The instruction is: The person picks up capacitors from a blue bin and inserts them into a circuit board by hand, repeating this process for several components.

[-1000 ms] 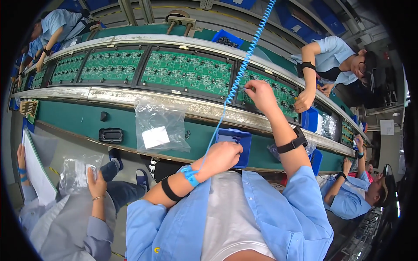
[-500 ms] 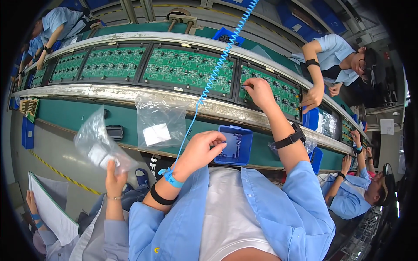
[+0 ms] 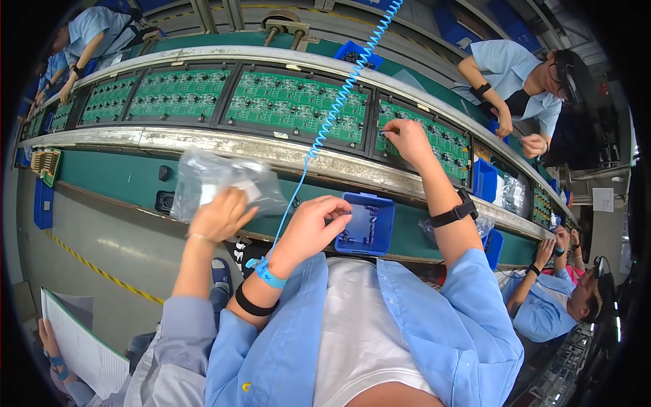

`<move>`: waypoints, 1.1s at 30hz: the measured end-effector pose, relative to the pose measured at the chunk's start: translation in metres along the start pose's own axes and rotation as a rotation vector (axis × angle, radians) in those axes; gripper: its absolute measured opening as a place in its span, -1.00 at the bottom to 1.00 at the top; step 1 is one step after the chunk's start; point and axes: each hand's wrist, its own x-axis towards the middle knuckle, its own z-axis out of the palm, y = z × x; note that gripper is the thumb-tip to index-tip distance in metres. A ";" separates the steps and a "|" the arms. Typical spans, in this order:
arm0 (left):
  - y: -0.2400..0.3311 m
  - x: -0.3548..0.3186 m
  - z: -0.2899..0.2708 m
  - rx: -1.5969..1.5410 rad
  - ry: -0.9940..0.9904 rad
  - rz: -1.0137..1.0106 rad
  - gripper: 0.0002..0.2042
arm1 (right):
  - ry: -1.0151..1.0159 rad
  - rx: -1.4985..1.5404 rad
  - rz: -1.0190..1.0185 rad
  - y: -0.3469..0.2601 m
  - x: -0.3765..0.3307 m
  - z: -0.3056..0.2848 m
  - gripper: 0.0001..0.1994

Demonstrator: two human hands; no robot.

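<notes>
My right hand (image 3: 408,141) reaches over the framed green circuit board (image 3: 428,139) at the right. Thumb and forefinger are pinched on a small dark component at the board's left edge, its exact kind too small to tell. My left hand (image 3: 313,227) hovers at the left rim of a blue plastic bin (image 3: 386,216), its fingers pinched together. Whatever they hold, if anything, is hidden. Several small dark-purple cylindrical components (image 3: 370,220) lie in the bin. A blue wrist strap (image 3: 266,273) with a coiled blue cord (image 3: 332,115) circles my left wrist.
Framed circuit boards (image 3: 295,105) line the metal-railed conveyor (image 3: 224,141). At my left, a co-worker's hand (image 3: 220,216) touches a clear plastic bag (image 3: 193,180) on the green bench (image 3: 115,178). Another co-worker (image 3: 519,81) stands across the line. A second blue bin (image 3: 485,180) sits at the right.
The co-worker at my left has brought a bag onto the bench. The co-worker across has drawn a hand back from the boards. My hands have barely moved.
</notes>
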 end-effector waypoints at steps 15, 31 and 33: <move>0.004 0.005 -0.001 -0.018 0.055 -0.005 -0.84 | -0.010 -0.183 -0.065 0.000 0.002 0.000 -0.85; -0.007 0.009 -0.016 -0.114 0.177 -0.071 -0.82 | 0.148 -0.354 -0.096 -0.016 -0.006 0.016 -0.94; -0.005 0.010 -0.019 -0.182 0.159 -0.104 -0.82 | 0.174 -0.360 -0.099 -0.016 -0.006 0.019 -0.95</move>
